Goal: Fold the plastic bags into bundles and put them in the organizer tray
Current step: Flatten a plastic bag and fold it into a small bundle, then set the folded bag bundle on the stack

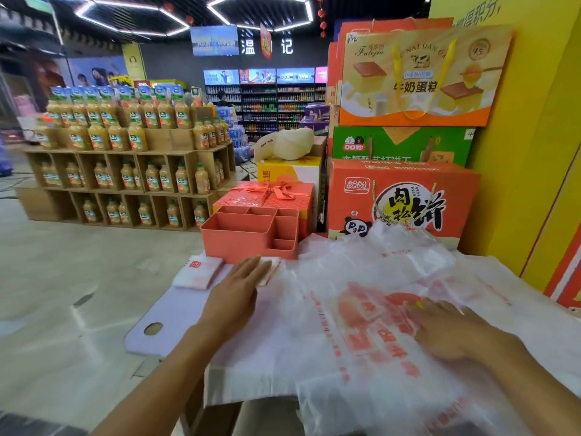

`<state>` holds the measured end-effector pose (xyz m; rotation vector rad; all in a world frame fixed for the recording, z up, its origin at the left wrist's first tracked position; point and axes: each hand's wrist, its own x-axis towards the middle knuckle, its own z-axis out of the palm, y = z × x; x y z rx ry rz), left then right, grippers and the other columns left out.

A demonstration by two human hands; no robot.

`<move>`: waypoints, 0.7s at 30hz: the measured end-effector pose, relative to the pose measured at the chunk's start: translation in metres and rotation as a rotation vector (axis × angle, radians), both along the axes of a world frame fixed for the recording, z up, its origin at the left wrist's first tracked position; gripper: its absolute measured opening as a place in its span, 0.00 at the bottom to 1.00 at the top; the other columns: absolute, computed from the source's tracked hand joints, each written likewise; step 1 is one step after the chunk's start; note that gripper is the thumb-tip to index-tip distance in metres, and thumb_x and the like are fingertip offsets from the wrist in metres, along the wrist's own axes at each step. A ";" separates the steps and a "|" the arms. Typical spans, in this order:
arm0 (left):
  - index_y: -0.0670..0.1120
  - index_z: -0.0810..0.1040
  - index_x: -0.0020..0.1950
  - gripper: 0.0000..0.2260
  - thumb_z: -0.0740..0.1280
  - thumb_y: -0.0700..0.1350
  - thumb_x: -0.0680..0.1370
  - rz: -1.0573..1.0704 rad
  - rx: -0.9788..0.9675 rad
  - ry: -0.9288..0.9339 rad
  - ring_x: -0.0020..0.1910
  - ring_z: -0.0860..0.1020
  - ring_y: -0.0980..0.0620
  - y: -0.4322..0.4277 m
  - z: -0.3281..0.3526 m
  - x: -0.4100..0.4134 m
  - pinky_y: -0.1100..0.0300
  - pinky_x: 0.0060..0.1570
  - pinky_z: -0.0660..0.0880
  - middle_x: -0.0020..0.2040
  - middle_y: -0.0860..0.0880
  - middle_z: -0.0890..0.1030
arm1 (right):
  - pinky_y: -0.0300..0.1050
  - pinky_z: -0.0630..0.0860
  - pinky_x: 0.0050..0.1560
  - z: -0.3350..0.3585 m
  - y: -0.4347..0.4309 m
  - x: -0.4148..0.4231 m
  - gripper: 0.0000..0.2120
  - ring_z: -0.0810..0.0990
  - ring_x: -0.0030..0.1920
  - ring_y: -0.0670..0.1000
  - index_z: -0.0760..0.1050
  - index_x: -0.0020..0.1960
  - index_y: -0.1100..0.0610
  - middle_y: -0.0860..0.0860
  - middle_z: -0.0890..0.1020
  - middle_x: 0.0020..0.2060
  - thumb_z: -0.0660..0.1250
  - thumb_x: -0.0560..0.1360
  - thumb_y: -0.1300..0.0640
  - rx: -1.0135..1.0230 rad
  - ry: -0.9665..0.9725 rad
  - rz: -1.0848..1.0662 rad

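Head view: flat left hand (pixel 235 295) presses folded, crinkly bag bundle (pixel 272 268).

The white worktop (pixel 163 309), with an oval hole (pixel 153 328) near its left corner, carries a coral tray (pixel 239 239) at its far edge. A folded bundle (pixel 198 272) and a second bundle (pixel 272 268) lie just in front of the tray. Loose plastic bags (pixel 361 278) are spread across the right.

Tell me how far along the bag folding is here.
Done: the left bundle lies free and the right bundle sits under the left hand, both before the tray, whose visible compartments hold none. In hand: the right hand lies flat on the loose bags. Left: folding those and filling the tray.
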<state>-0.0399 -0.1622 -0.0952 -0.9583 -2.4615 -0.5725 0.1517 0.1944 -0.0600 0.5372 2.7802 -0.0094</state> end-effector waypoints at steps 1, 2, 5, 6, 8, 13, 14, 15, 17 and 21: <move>0.52 0.70 0.77 0.32 0.63 0.29 0.76 0.041 0.001 0.019 0.76 0.68 0.44 -0.012 0.000 -0.008 0.46 0.67 0.73 0.77 0.48 0.70 | 0.57 0.53 0.79 -0.002 -0.003 -0.004 0.26 0.51 0.81 0.56 0.47 0.82 0.44 0.49 0.49 0.83 0.47 0.85 0.48 0.007 0.071 0.023; 0.51 0.71 0.76 0.32 0.64 0.29 0.75 0.083 -0.009 0.033 0.75 0.69 0.43 -0.023 0.000 -0.016 0.44 0.67 0.73 0.76 0.47 0.71 | 0.56 0.59 0.76 -0.008 -0.008 -0.008 0.23 0.58 0.79 0.54 0.53 0.80 0.41 0.46 0.56 0.81 0.46 0.85 0.46 0.029 0.182 0.053; 0.54 0.71 0.76 0.32 0.65 0.30 0.75 0.214 -0.101 0.054 0.75 0.69 0.42 -0.046 0.001 -0.039 0.38 0.71 0.66 0.75 0.46 0.72 | 0.48 0.65 0.70 -0.028 -0.029 -0.009 0.21 0.68 0.71 0.48 0.65 0.70 0.41 0.40 0.69 0.70 0.41 0.84 0.40 0.024 0.448 0.099; 0.56 0.70 0.76 0.31 0.65 0.32 0.76 0.249 -0.135 0.041 0.76 0.68 0.43 -0.050 0.001 -0.044 0.36 0.71 0.63 0.75 0.47 0.72 | 0.46 0.63 0.71 -0.032 -0.035 -0.009 0.20 0.67 0.71 0.47 0.64 0.72 0.42 0.40 0.68 0.70 0.43 0.84 0.41 0.008 0.477 0.107; 0.59 0.66 0.78 0.29 0.63 0.38 0.79 0.280 -0.198 -0.038 0.79 0.62 0.44 -0.057 -0.001 -0.053 0.33 0.73 0.56 0.78 0.50 0.67 | 0.43 0.54 0.75 -0.034 -0.038 -0.008 0.22 0.60 0.76 0.46 0.57 0.78 0.44 0.41 0.62 0.76 0.48 0.85 0.44 0.010 0.447 0.103; 0.62 0.56 0.81 0.26 0.57 0.53 0.83 0.255 -0.267 -0.244 0.81 0.52 0.46 -0.061 -0.011 -0.065 0.34 0.76 0.47 0.83 0.54 0.55 | 0.45 0.46 0.78 -0.029 -0.035 -0.010 0.26 0.48 0.81 0.48 0.44 0.82 0.47 0.44 0.48 0.81 0.44 0.85 0.44 0.057 0.289 0.099; 0.62 0.55 0.81 0.26 0.56 0.54 0.83 0.252 -0.267 -0.256 0.81 0.52 0.46 -0.061 -0.012 -0.067 0.34 0.76 0.46 0.83 0.54 0.54 | 0.46 0.45 0.78 -0.025 -0.036 -0.011 0.26 0.47 0.81 0.49 0.43 0.82 0.47 0.45 0.46 0.82 0.43 0.86 0.45 0.063 0.245 0.098; 0.62 0.54 0.81 0.26 0.55 0.55 0.83 0.246 -0.273 -0.264 0.81 0.51 0.46 -0.061 -0.012 -0.067 0.34 0.76 0.45 0.83 0.54 0.53 | 0.48 0.47 0.79 -0.022 -0.035 -0.014 0.26 0.48 0.81 0.50 0.43 0.82 0.48 0.45 0.47 0.82 0.43 0.86 0.45 0.062 0.219 0.094; 0.62 0.52 0.82 0.28 0.51 0.59 0.80 0.235 -0.292 -0.276 0.82 0.49 0.48 -0.061 -0.014 -0.068 0.33 0.76 0.42 0.83 0.54 0.51 | 0.52 0.54 0.78 -0.015 -0.037 -0.021 0.26 0.54 0.80 0.51 0.48 0.81 0.47 0.46 0.53 0.81 0.45 0.85 0.46 0.086 0.210 0.075; 0.62 0.50 0.82 0.34 0.43 0.64 0.74 0.203 -0.296 -0.276 0.82 0.50 0.50 -0.062 -0.017 -0.070 0.32 0.75 0.41 0.83 0.56 0.52 | 0.54 0.53 0.79 -0.011 -0.068 -0.037 0.26 0.53 0.80 0.52 0.53 0.81 0.44 0.48 0.54 0.81 0.50 0.83 0.47 0.058 0.332 0.083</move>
